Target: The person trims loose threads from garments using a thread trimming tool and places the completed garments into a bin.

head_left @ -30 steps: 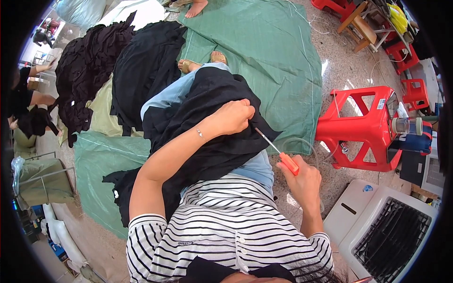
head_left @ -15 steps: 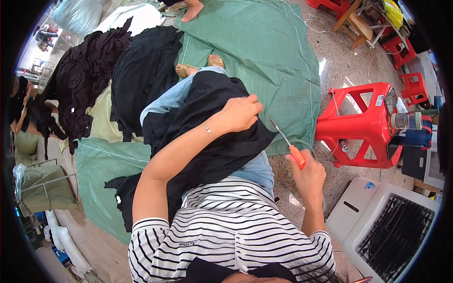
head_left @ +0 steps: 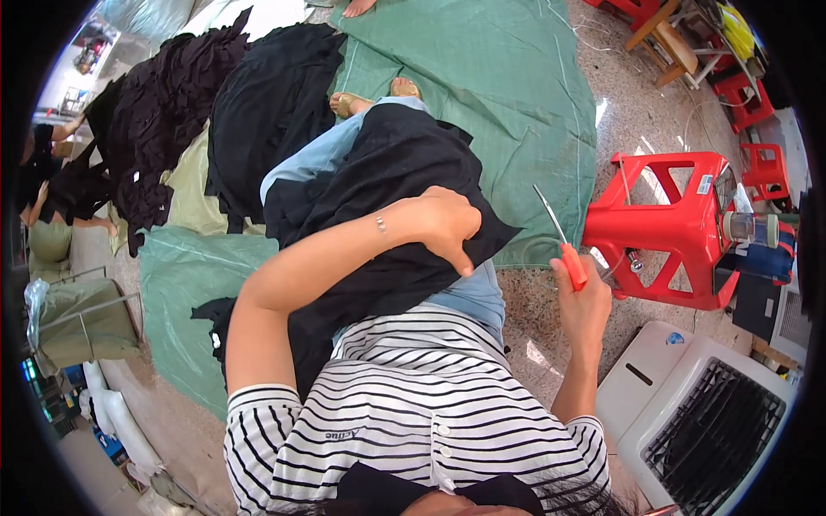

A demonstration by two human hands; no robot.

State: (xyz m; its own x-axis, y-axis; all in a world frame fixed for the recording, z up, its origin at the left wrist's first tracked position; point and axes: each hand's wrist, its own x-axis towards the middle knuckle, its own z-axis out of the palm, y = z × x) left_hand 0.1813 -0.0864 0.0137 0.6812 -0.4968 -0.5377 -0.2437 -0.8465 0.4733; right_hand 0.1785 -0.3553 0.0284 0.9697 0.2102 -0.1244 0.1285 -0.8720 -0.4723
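A black garment (head_left: 387,181) lies draped over my lap and my light blue jeans (head_left: 323,155). My left hand (head_left: 443,224) rests on it with the fingers curled into the cloth at its right edge. My right hand (head_left: 585,301) is off to the right, away from the cloth, shut on a small pair of thread snips with an orange handle (head_left: 564,249). The metal blades point up and to the left, above the green tarp.
A green tarp (head_left: 490,77) covers the floor ahead, with heaps of black garments (head_left: 206,120) at the left. A red plastic stool (head_left: 671,224) stands at the right, a white fan housing (head_left: 705,413) at the lower right. Another person's bare foot (head_left: 360,7) shows at the top.
My right hand has drawn the snips away from the black garment, to the right and upward. My left hand has stayed gripping the cloth.
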